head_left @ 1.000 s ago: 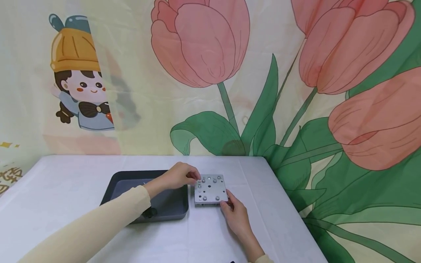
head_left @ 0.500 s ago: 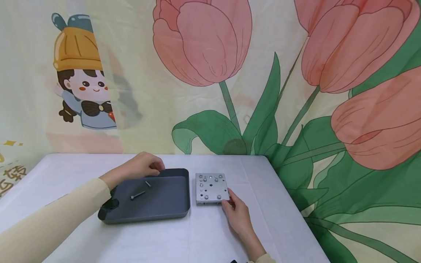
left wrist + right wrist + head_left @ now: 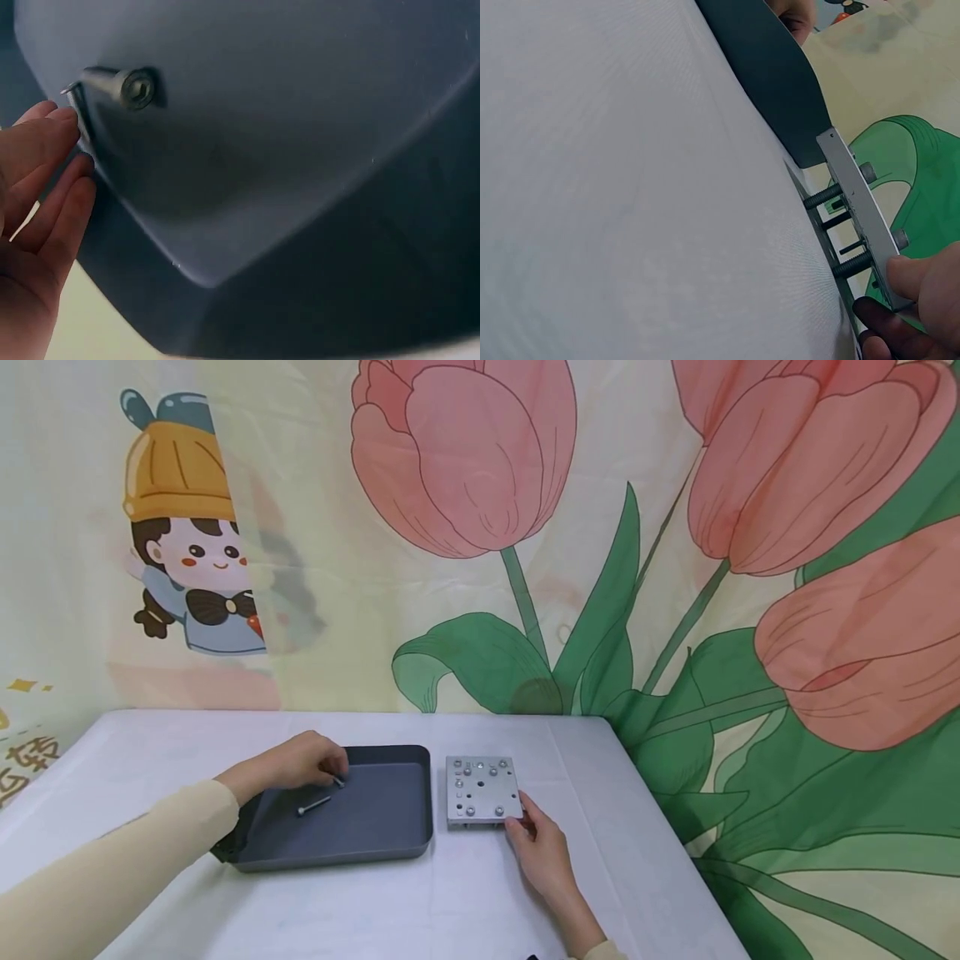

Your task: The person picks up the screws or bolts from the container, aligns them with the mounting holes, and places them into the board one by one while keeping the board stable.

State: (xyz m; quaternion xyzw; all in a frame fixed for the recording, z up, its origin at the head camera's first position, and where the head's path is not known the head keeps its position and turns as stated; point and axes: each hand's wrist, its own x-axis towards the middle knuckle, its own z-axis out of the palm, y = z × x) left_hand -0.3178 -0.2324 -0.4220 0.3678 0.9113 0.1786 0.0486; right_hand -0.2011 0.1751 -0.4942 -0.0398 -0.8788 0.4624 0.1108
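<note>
Over the left part of a dark grey tray (image 3: 360, 852), my left hand (image 3: 303, 762) reaches down with thumb and fingers apart. Its fingertips are right at a small bolt (image 3: 79, 109) on the tray floor. Beside that one lies a thicker socket-head bolt (image 3: 135, 88). My right hand (image 3: 542, 847) holds the near right corner of a square metal plate (image 3: 483, 797), thumb on top and fingers below. Several bolt heads (image 3: 867, 172) show on the plate's top, and threaded shanks (image 3: 853, 265) stick out under it.
The tray and plate stand side by side on a white-covered table (image 3: 450, 910). Behind it hangs a cloth printed with tulips (image 3: 480, 460) and a cartoon figure (image 3: 198, 543).
My left hand has left the plate's far left corner, moved left over the tray, then lowered to the small bolt. My right hand has stayed at the plate.
</note>
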